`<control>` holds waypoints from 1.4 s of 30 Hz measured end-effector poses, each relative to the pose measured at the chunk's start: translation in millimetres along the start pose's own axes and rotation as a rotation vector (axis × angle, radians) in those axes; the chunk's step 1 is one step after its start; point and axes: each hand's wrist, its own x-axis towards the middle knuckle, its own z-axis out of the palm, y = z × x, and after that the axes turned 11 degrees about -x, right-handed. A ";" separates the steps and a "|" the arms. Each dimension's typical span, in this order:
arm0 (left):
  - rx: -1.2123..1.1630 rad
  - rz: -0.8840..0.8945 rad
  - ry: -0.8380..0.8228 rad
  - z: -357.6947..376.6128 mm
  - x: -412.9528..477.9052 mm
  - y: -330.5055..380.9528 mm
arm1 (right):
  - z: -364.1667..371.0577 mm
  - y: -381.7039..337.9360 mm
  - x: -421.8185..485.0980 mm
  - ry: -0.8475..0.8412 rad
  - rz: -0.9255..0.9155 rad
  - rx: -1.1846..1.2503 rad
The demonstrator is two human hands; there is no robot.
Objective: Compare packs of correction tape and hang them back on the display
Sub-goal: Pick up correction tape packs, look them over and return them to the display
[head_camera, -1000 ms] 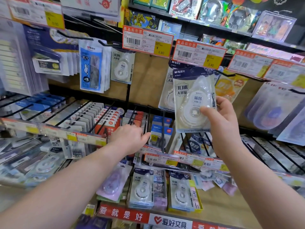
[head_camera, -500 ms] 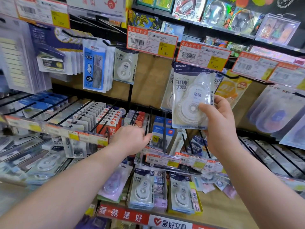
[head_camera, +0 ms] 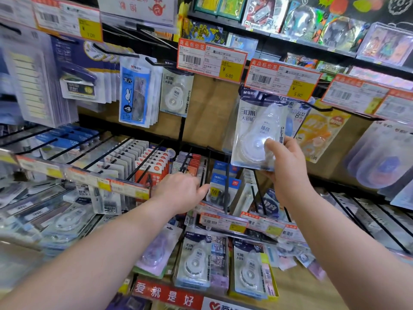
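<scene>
Head view: the right hand pinches the lower edge of an upright correction tape pack, whose top sits above the grip, just under the 5.80 price tag. The left hand is lower, its grip unreadable.

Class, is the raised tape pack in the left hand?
No, the right hand grips the pack; the left hand is lower among the hooks.

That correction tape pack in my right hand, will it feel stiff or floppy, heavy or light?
Probably stiff: the correction tape pack stands flat though the right hand grips only its lower edge. Likely light, since that one-handed pinch carries it. Its glossy surface may be slippery.
</scene>
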 end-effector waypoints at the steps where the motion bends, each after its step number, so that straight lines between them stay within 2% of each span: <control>1: -0.006 0.004 0.001 0.2 -0.3 -0.4 | 1.6 1.6 4.8 -0.009 0.018 -0.005; 17: -0.003 0.027 -0.012 1.1 -0.5 -1.1 | 15.9 17.7 70.1 -0.066 0.129 -0.029; 25: -0.029 0.007 -0.028 0.6 0.1 -1.8 | 12.2 28.3 71.6 -0.136 0.223 -0.205; 32: -0.003 -0.004 -0.030 -0.3 3.0 -1.2 | -6.0 40.1 58.0 -0.039 0.107 -0.643; 36: 0.025 -0.028 -0.065 -4.2 7.1 0.8 | -14.9 36.8 38.6 -0.159 -0.059 -0.957; 42: 0.091 0.000 -0.018 -19.3 3.8 11.2 | -15.2 31.1 3.4 -0.318 -0.256 -1.450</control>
